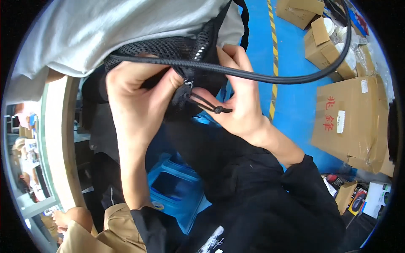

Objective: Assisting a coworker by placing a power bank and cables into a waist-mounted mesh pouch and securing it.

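A black mesh bag [166, 47] with a zipper is in front of me, below light grey cloth [97, 31]. My left hand [139, 82] is closed on the bag's edge, its thumb pressed right beside the metal zipper slider [188, 83]. On the other side of the slider my right hand [240, 95] grips the bag, thumb forward and fingers partly hidden behind the black fabric. A knotted cord pull [217, 109] hangs from the slider across the right thumb. Crossing in front of both hands is a thick black cable [270, 79], which curves up to the right.
Cardboard boxes [350, 122] stand at right on the blue floor [291, 55], past a yellow-black striped line [274, 50]. A blue plastic stool [168, 198] is below my hands. Another person's tan trousers [122, 223] show at lower left, near a pale table edge [63, 139].
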